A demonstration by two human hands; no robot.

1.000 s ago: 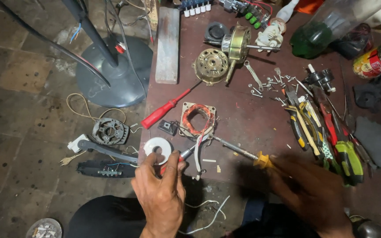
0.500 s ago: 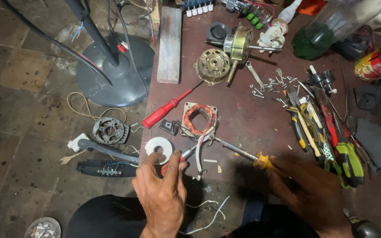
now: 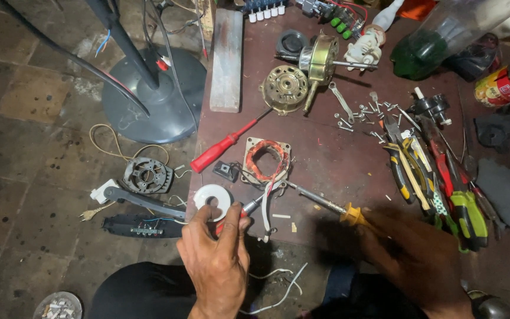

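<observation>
Left hand (image 3: 216,260) grip on white tape roll (image 3: 212,199) unchanged, right hand (image 3: 411,254) steady on soldering iron (image 3: 332,207)

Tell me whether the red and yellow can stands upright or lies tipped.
Tipped: the can lies on its side, its dark open mouth facing right.

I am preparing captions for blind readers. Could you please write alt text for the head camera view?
A person's left hand holds a white tape roll while the right hand holds a yellow-handled soldering iron whose tip reaches toward a copper-wound motor stator on a brown workbench. Pliers, screws and a red screwdriver lie around.
</observation>
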